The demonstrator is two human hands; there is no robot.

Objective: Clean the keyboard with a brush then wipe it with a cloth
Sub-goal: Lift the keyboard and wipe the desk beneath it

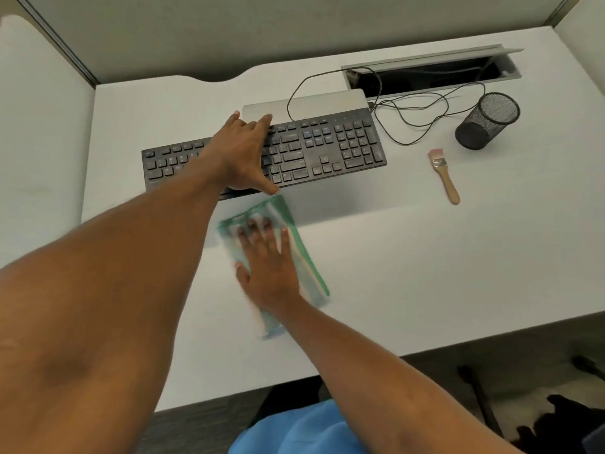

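white desk (425, 257): cloth (294, 244) just beside keyboard's (327, 149) near edge.

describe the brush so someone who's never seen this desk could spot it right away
Start at the black keyboard in the middle of the white desk and look past its right end. There, just in front of the black mesh pen cup, the brush lies flat on the bare desk. It is the only wooden thing there: a pale handle, a metal band and pinkish bristles pointing away from the person.
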